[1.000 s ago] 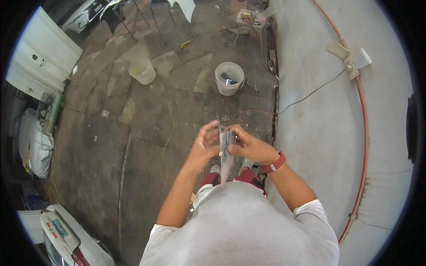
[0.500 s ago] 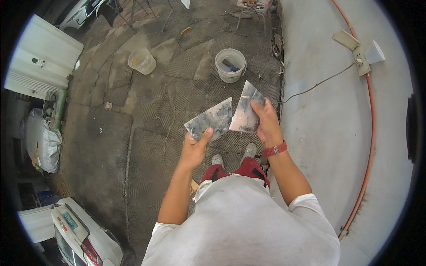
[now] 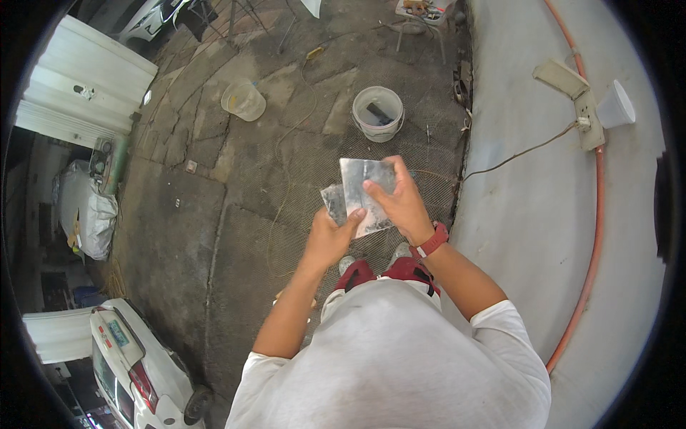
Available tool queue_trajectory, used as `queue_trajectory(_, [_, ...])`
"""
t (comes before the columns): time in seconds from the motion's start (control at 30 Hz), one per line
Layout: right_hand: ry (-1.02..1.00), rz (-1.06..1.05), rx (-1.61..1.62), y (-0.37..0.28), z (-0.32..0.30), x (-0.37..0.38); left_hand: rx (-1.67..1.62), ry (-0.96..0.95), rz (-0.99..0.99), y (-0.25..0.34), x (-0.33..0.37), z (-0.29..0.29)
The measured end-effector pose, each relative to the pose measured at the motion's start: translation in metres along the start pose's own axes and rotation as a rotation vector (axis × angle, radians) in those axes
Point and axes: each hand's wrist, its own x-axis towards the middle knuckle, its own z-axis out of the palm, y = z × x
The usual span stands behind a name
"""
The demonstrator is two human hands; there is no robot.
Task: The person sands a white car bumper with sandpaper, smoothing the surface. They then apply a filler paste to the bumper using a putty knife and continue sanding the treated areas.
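Observation:
In front of my body my right hand (image 3: 406, 204) is closed on a flat, four-sided plate (image 3: 355, 179), grey with pale pinkish smears. Its thumb lies across the plate's face. My left hand (image 3: 332, 237) grips a second flat plate (image 3: 334, 199), mottled grey and black. That one is partly hidden behind the right-hand plate, and the two overlap. The left thumb reaches the lower edge of the front plate. Whether the plates touch each other, I cannot tell.
Beyond my hands stands a white bucket (image 3: 378, 133) with a dark tool inside; another pale bucket (image 3: 245, 101) is farther left. A cord (image 3: 284, 171) crosses the cracked floor. At right is a wall (image 3: 514, 229) with an outlet box (image 3: 587, 118) and orange conduit (image 3: 597, 236). A white car (image 3: 153, 372) is lower left.
The right-hand plate has moved left and turned, now lying over the left-hand plate. Earlier both plates were side by side. The left hand has shifted slightly right.

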Motion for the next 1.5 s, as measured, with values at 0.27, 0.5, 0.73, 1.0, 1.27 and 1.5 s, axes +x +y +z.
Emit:
queue_trajectory(0.27, [-0.608,0.035,-0.461,-0.073,-0.046,0.015,-0.305,-0.311,-0.182,-0.006,-0.005,0.025])
queue_trajectory(0.5, [-0.339,0.097,-0.241,0.023,-0.06,0.023,-1.009,-0.05,-0.141,0.005,-0.01,0.036])
queue_trajectory(0.73, [-0.571,0.422,0.525,0.008,-0.054,-0.001,-0.769,0.199,-0.073,-0.025,0.006,0.02])
queue_trajectory(1.0, [-0.429,0.553,0.794,0.024,-0.049,0.068,-0.499,0.13,-0.028,-0.026,0.047,-0.008])
queue_trajectory(1.27, [-0.246,-0.051,-0.192,0.032,0.034,0.179,-0.456,-0.034,-0.035,-0.049,0.141,-0.079])
queue_trajectory(1.5, [0.071,0.224,0.112,0.04,0.145,0.303,-0.422,0.299,0.021,-0.058,0.233,-0.179])
